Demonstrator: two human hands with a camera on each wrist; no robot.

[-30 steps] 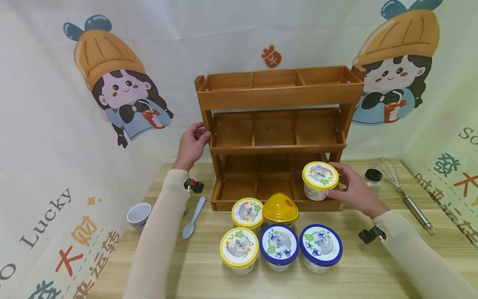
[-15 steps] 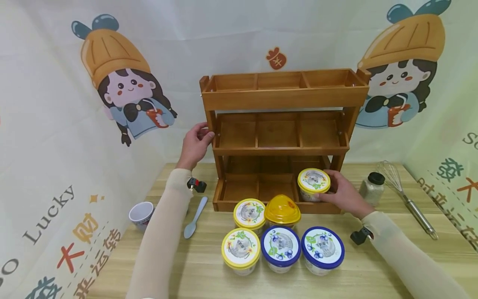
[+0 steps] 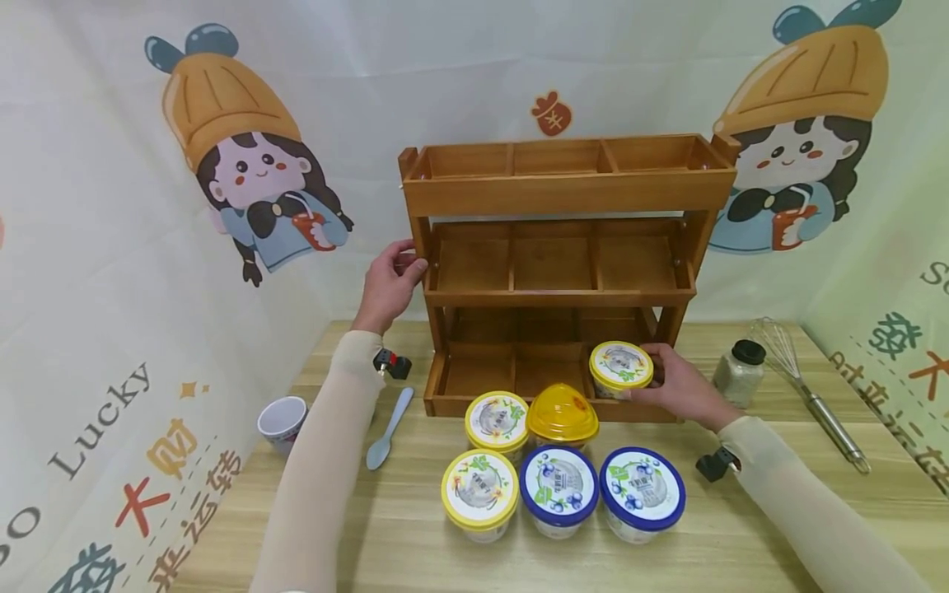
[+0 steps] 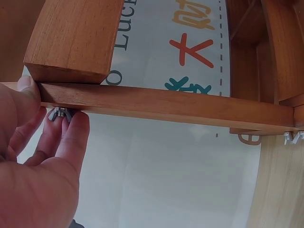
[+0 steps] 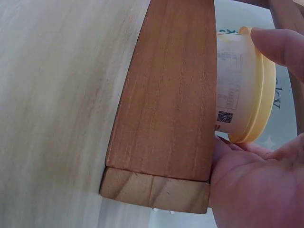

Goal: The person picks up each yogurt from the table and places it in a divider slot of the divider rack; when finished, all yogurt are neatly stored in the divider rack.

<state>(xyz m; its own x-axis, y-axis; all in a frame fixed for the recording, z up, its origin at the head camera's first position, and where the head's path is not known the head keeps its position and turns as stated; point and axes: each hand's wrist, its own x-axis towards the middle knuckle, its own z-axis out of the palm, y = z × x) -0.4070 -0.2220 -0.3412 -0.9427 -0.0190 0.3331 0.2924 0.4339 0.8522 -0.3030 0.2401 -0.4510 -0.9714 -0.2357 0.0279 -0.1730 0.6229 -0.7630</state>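
Yellow-lidded cup [image 3: 621, 369] sits in the right-hand compartment of the bottom tier of the wooden rack [image 3: 563, 191], with the right hand [image 3: 678, 387] curled round its side and rim; the right wrist view shows the thumb over the lid edge and the palm against the tub wall. It looks like a small, thin-walled plastic dessert tub, probably light and a little squashy, with a smooth label that could slip. The stiff lid rim appears to be the safest place to pinch, gently enough not to dent the wall or pop the lid.

The left hand [image 3: 389, 284] grasps the rack's left upright at the middle tier, fingers wrapped behind it near a wing nut [image 4: 59, 113].

On the pale wooden table [image 3: 741, 527] in front of the rack stand two more yellow-lidded cups [image 3: 479, 494], two blue-lidded cups [image 3: 641, 490] and an orange domed tub [image 3: 562, 412]. A blue spoon [image 3: 385, 432] and a small mug [image 3: 282, 422] lie to the left, a jar [image 3: 739, 372] and a whisk [image 3: 804, 391] to the right. Cartoon-printed cloth [image 3: 222, 165] hangs behind.
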